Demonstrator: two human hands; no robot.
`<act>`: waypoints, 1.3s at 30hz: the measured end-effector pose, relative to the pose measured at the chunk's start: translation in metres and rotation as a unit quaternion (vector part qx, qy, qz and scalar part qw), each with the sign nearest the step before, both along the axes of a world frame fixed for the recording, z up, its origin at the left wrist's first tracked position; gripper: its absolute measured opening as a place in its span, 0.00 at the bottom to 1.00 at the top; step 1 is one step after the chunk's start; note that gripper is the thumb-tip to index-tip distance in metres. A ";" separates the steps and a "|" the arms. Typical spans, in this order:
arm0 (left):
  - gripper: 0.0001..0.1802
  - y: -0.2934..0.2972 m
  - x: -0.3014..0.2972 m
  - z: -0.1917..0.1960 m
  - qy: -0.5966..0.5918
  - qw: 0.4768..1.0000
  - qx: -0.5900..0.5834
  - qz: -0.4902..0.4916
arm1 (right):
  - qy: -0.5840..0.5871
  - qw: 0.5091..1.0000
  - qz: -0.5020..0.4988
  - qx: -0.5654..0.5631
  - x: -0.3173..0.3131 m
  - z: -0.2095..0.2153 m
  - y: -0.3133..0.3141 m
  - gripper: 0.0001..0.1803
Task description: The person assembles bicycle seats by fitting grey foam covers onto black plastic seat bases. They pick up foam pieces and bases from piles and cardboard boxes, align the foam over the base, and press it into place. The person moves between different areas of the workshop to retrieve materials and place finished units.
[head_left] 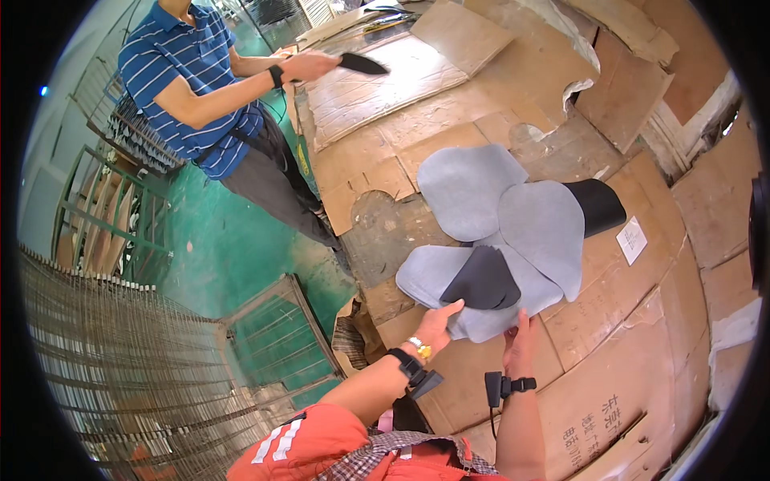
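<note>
Two-handed: pinching grey piece (477, 326) between left hand (435, 328) fingers, seven o'clock; touching with right hand (520, 346), five o'clock, closure unclear; might spill black pieces (483, 280) if tilted.

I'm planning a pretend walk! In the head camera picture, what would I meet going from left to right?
Little blue light, other person's striped shirt, that person's black wristband, dark flat thing, wearer's left hand, dark triangle-like piece, wearer's right hand, black piece poking out, white paper.
</note>
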State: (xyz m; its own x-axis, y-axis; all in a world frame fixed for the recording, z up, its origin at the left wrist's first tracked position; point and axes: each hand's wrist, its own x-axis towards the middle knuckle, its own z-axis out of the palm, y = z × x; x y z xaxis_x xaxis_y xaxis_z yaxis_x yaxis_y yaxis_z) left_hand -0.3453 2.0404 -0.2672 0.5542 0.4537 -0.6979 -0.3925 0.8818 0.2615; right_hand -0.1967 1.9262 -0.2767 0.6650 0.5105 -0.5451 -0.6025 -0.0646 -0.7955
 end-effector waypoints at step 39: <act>0.27 -0.068 -0.045 -0.012 0.079 0.968 0.106 -0.215 | 0.172 0.982 -0.065 -0.046 -0.068 0.006 -0.163 0.28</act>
